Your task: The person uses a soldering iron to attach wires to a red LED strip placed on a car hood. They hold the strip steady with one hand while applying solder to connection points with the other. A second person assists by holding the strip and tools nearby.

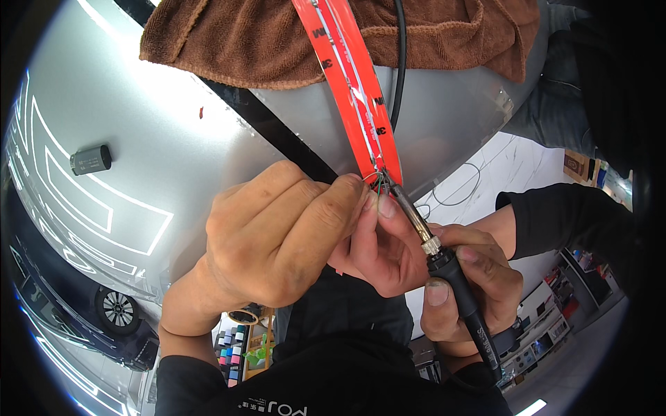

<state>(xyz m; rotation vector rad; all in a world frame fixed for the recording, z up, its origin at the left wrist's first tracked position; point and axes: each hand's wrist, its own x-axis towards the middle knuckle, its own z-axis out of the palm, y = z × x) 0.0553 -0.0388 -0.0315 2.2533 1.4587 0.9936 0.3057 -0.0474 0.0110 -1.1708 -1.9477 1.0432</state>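
Observation:
My left hand (277, 236) is closed in a pinch at the near end of a long red strip (347, 83), its fingertips on a thin wire. In my right hand (479, 284) is a black-handled soldering iron (454, 277), slanting up and left. The iron's metal tip meets the strip's end, where several fine green and dark wires (379, 183) bunch together. Between my hands, a co-worker's hand (388, 260) pinches the same wires from below; its arm appears to come from the right in a black sleeve (562, 211). Fingertips partly hide the joint.
The strip lies over a brown towel (243, 41) on a silver car panel (277, 111). A black cable (400, 69) runs beside it. A small dark box (91, 159) rests on the panel at left. Beyond are a dark car (76, 298) and a cluttered workbench (544, 326).

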